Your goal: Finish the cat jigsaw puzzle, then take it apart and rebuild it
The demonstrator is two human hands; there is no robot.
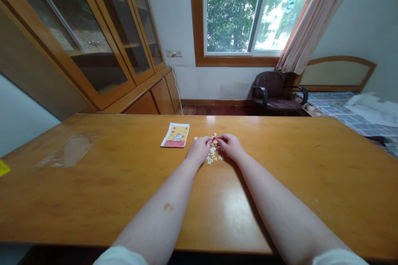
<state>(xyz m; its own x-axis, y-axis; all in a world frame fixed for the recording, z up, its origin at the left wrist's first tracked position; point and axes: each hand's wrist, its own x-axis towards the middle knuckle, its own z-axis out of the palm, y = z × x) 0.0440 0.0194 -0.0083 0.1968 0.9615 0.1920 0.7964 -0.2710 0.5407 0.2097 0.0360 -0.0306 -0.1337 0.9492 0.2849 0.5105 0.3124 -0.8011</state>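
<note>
A small heap of jigsaw puzzle pieces (212, 156) lies mid-table, some showing pale backs, others red or yellow faces. My left hand (200, 149) is at the heap's left side, fingers curled together at a red piece. From the right, my right hand (230, 145) reaches in with thumb and fingertips pinched near the same red piece (213, 138). Whether both hands grip that one piece or separate ones is too small to tell. Left of my hands lies a picture card (175, 135) with a white animal on yellow and red.
The wooden table (124, 198) fills the foreground. A clear plastic bag (70, 149) lies flat on its left part, and something yellow (3, 167) shows at the left edge. Beyond stand a glass-door cabinet (130, 70), an office chair (273, 91) and a bed (338, 105).
</note>
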